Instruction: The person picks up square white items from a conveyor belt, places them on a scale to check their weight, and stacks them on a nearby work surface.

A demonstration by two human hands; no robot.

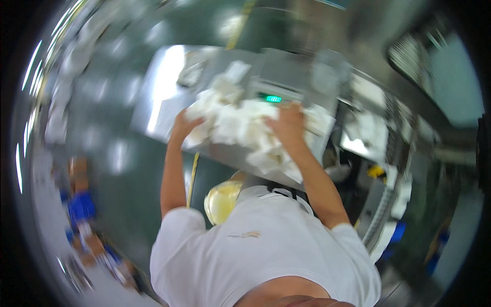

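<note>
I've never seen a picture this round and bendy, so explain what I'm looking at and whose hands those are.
This single view comes from a wide fisheye camera worn on someone's head, looking down, so straight edges bend. No robot here: the bare left hand and right hand belong to the wearer, who has a white shirt. Both are at a heap of white pieces on a shiny table. Beyond the heap is a device with a green lit display. Blur hides whether either hand grips a piece.
</note>
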